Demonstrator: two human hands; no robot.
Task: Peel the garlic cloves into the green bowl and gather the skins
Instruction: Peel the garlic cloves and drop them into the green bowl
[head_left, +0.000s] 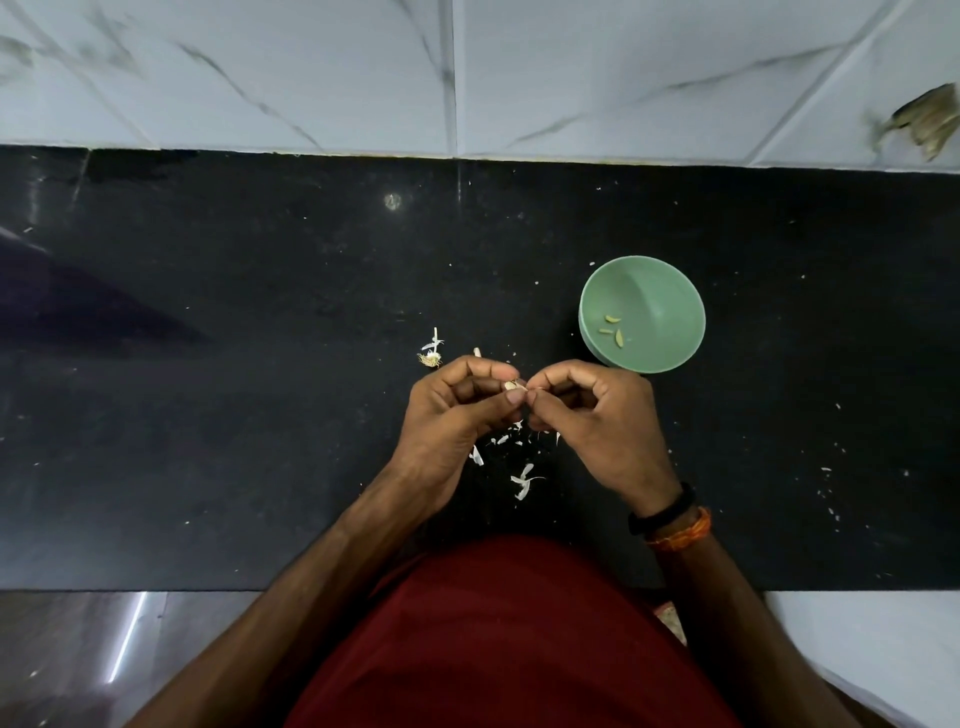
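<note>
In the head view, the left hand (457, 410) pinches a garlic clove (511, 385) between thumb and fingers; the right hand (592, 415) pinches its skin. The green bowl (642, 314), just far-right, holds peeled cloves (613, 328). Skins (522, 480) litter the black counter (260, 364) beneath.

A black stone counter (260, 415) carries a green bowl (670, 291) at right, with white garlic skins (524, 480) scattered near its front middle.
</note>
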